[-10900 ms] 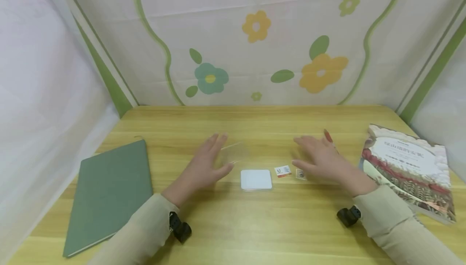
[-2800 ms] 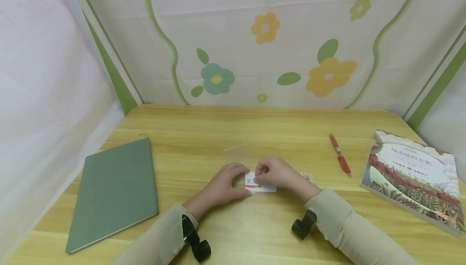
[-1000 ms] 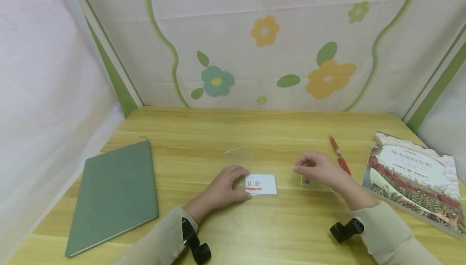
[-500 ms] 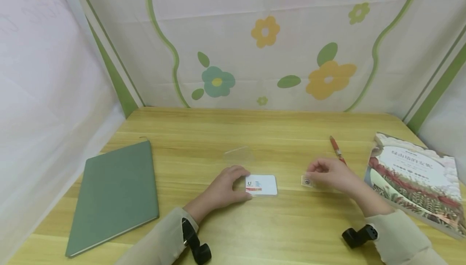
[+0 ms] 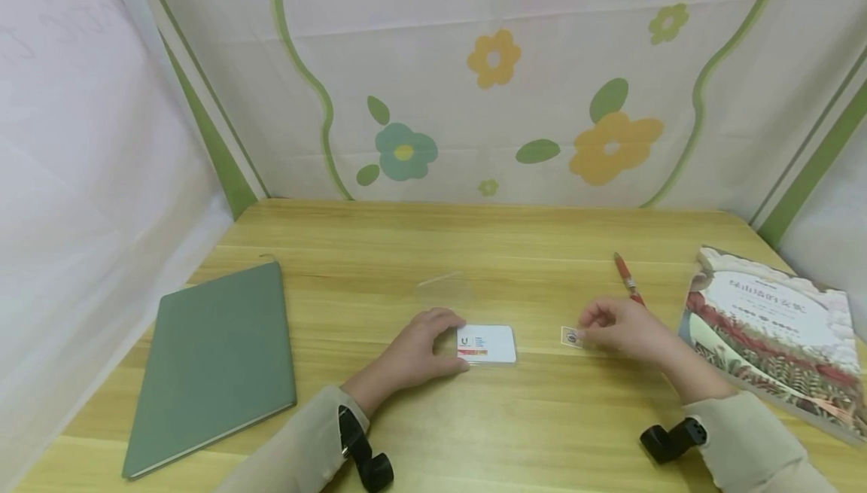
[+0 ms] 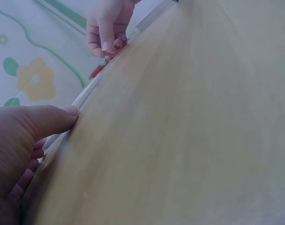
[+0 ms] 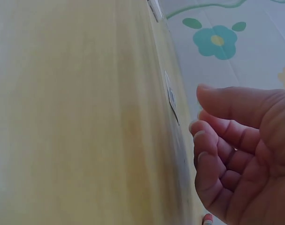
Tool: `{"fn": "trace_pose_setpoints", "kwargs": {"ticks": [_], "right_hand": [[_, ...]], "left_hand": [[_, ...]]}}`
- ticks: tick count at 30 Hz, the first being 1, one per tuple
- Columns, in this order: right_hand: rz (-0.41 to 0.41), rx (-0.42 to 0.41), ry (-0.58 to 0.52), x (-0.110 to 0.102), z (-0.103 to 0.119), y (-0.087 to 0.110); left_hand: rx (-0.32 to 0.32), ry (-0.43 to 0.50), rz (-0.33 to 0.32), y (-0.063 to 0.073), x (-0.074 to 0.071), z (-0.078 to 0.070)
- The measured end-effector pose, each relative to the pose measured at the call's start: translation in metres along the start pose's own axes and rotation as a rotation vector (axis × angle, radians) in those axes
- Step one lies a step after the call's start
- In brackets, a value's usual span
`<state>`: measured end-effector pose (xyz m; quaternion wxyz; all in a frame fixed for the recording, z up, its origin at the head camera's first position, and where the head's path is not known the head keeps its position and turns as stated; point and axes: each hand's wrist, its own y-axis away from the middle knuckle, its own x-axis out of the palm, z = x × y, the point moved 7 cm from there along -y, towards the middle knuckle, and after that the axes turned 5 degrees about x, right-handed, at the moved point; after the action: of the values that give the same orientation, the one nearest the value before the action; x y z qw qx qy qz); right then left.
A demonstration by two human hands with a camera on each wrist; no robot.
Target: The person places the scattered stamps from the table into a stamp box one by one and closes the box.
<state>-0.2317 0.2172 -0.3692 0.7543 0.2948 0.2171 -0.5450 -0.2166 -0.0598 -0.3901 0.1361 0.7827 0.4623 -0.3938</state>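
In the head view, my left hand (image 5: 416, 350) grips the left end of a flat white case (image 5: 500, 344), index finger at its far edge and thumb at its near edge. A small printed label (image 5: 472, 345) with a U-shaped mark lies on the case's left part. In the left wrist view, the thumb (image 6: 62, 119) rests at the case's edge. My right hand (image 5: 623, 331) is beside a small square paper (image 5: 570, 336) with a dark picture; its fingertips overlap the paper's right edge. The right wrist view shows its fingers loosely curled, thumb and index slightly apart, nothing between them.
Behind the case lies a clear plastic sheet (image 5: 443, 290). A red pen (image 5: 626, 275) is behind the right hand, partly hidden. A green notebook (image 5: 217, 365) lies at left and an illustrated book (image 5: 772, 327) at right. A flowered cloth (image 5: 433, 86) hangs behind the wooden table (image 5: 521, 433).
The printed label has gone from the table onto the white case. My right hand has left the case and moved right to the small paper. My left hand has come to hold the case.
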Motion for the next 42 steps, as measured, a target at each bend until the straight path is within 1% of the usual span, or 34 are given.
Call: {"fn": "trace_pose_setpoints", "kwargs": {"ticks": [3, 8, 19, 33, 42], "right_hand": [[0.004, 0.002, 0.008, 0.0013, -0.0033, -0.002], [-0.01, 0.002, 0.052, 0.0031, -0.0055, -0.0052], [-0.049, 0.025, 0.127, 0.0054, -0.0022, -0.0063], [-0.046, 0.035, 0.114, 0.0059, -0.0014, -0.0062], [-0.067, 0.015, 0.115, 0.0055, 0.0006, -0.0054]], "left_hand": [[0.002, 0.001, 0.001, 0.0003, 0.0, -0.0001], [0.002, 0.0, -0.002, 0.0006, 0.0001, -0.0003], [0.003, 0.0, -0.007, 0.0005, -0.0002, -0.0008], [0.003, -0.003, -0.008, -0.0001, -0.0011, -0.0008], [0.011, -0.002, -0.012, 0.0001, 0.0003, 0.0003]]}}
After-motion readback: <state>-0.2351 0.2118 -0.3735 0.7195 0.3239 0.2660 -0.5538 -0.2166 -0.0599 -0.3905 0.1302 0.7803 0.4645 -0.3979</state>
